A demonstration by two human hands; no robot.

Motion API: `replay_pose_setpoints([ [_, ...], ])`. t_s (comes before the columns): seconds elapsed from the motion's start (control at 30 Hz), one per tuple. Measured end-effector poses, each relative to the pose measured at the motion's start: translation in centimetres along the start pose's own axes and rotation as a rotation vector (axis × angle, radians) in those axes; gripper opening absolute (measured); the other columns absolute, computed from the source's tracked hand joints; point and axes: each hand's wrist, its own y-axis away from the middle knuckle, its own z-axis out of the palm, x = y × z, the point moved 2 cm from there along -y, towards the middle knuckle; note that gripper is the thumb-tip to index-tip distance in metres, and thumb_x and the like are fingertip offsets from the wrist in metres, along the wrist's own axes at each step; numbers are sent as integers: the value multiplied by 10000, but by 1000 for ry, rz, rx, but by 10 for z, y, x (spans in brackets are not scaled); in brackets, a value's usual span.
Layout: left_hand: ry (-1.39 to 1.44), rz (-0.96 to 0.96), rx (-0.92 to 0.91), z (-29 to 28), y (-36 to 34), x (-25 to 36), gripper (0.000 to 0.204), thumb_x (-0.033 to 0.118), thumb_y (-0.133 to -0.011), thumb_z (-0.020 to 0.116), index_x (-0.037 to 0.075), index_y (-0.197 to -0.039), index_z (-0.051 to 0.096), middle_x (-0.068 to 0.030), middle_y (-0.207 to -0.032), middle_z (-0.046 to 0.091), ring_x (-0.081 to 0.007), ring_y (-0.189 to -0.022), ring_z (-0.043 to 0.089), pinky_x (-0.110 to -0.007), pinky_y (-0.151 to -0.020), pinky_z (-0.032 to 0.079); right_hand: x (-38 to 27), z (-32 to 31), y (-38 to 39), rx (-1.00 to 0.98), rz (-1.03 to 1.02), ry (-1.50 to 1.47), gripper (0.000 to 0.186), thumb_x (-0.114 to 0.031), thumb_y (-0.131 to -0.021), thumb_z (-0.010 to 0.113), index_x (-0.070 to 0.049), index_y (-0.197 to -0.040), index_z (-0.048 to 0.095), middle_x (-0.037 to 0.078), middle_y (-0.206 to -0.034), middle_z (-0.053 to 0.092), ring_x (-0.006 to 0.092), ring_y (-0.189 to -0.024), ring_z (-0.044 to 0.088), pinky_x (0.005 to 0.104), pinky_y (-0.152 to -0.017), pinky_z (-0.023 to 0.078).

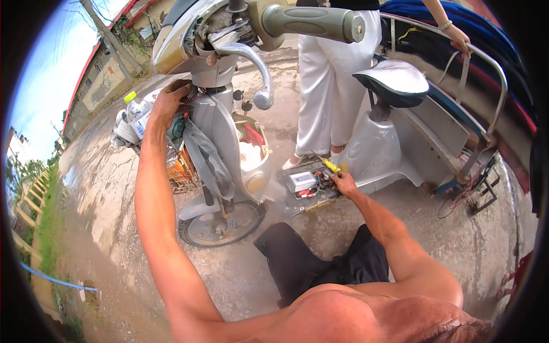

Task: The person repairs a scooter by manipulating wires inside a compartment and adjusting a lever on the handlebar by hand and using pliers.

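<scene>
My left hand (171, 104) reaches to the front panel of a silver electric scooter (222, 128), just below the headlight. Its fingertips go in at a gap where wires show, so what they touch is hidden. Low on the right, my right hand (344, 184) is closed around a yellow screwdriver (330, 166), its thin end pointing up and left. That hand is over the scooter's opened footboard, beside a silver controller box (301, 181) and a tangle of coloured wires (323, 180).
Facing me stands a person in white trousers (334, 80), one hand on a metal rail (494, 91). The scooter's seat (394, 80) is at right, its front wheel (223, 226) near my knees. A wire basket (182, 171) and a bottle with a yellow cap (134, 108) are left.
</scene>
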Motion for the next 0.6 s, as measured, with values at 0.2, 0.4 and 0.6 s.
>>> replay_pose_setpoints([
  [0.2, 73, 9, 50, -9, -3, -22, 301, 191, -969, 577, 76, -1243, 625, -11, -1015, 672, -124, -825, 600, -285, -700, 498, 3, 2, 7, 9, -17, -15, 263, -238, -943, 615, 9, -878, 678, 60, -733, 685, 129, -575, 628, 312, -560, 498],
  [0.4, -108, 99, 187, 1, -25, -27, 331, 158, -974, 538, 46, -1275, 617, -48, -1113, 684, -158, -998, 620, -315, -862, 484, 9, 2, -8, 7, -14, 27, 284, -274, -915, 627, 4, -884, 679, 119, -722, 691, 218, -656, 672, 376, -662, 523],
  [0.6, -177, 272, 375, 14, -26, -32, 332, 102, -946, 540, -35, -1235, 631, -74, -1146, 684, -173, -1035, 617, -299, -938, 447, 1, -8, 0, 71, -40, 140, 320, -303, -876, 636, -7, -977, 706, 237, -931, 698, 404, -930, 668, 464, -836, 511],
])
